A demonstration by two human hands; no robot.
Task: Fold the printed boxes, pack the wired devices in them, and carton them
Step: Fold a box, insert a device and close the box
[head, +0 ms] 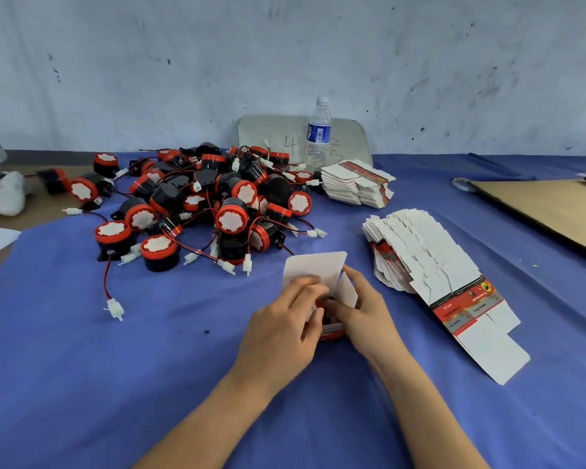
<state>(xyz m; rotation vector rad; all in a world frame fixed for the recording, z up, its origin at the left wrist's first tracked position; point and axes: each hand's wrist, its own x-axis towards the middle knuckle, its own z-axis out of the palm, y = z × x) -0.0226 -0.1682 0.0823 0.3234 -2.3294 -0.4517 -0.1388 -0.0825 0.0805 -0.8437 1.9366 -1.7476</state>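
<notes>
Far left on the blue-cloth worktop sprawls a heap of round black wired devices with red rims and white faces, thin leads tangled through it, and one red-and-black lead with a white plug trails loose toward the near side. Centre now: the left hand has its fingers curled round the near-left side of a small red-printed white cardboard box, which stands on the cloth just short of the heap with its lid flap up. Something dark and red sits in its mouth, probably a device, though I cannot tell for sure. The right hand meets it from the other side, fingers pinching at the small side flap. That card looks light and stiff but easy to crease, so hold the walls and fold on the scores. A device looks hard and chunky, best taken by its body, never the lead. Behind stands a clear plastic water bottle. Further right come a squared stack of flat printed box blanks, a fanned stack of blanks and a brown cardboard sheet.
</notes>
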